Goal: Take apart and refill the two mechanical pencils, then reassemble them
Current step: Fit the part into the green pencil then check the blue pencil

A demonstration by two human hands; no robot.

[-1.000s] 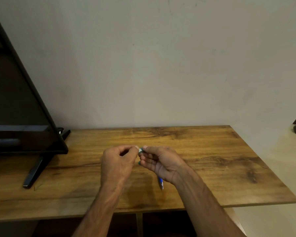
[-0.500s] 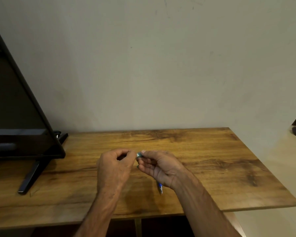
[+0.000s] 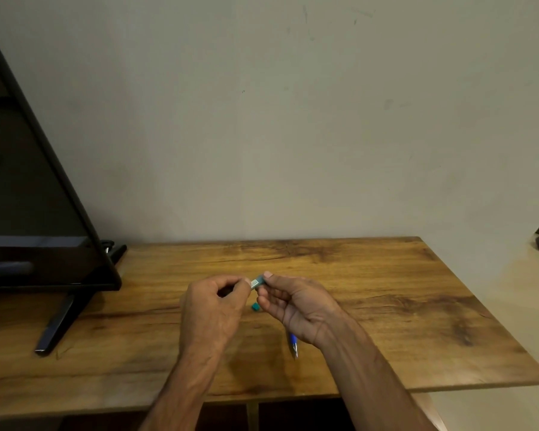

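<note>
Right now two hands meet above the middle of a wooden table [image 3: 386, 275]. The left hand [image 3: 212, 309] is curled into a loose fist, and its thumb and first finger pinch one end of a small teal piece [image 3: 257, 282]. The right hand [image 3: 296, 309] pinches the other end of that same piece with its thumb and fingertips. The piece is short. Its long way runs left to right, tipped up a little toward the right hand. It has a pale patch on the side near the left hand. It is too small to tell which pencil part it is.

Just under the right hand's fingers sits one more little teal bit [image 3: 255, 306]. I cannot tell if it lies on the table or is part of something held.

One blue mechanical pencil [image 3: 293, 345] peeks out from under the right wrist. Its long way runs from far to near, and its shiny tip points at the near edge of the table. Most of it is hidden by the hand, so I cannot tell if the hand holds it.

So I count two hands, two teal bits and one blue pencil.

A black screen [image 3: 28, 181] on a black stand [image 3: 56, 325] fills the left end of the table. The right half of the table is bare wood, out to the right edge and the far right corner. The far edge runs along a plain wall [image 3: 293, 119].
</note>
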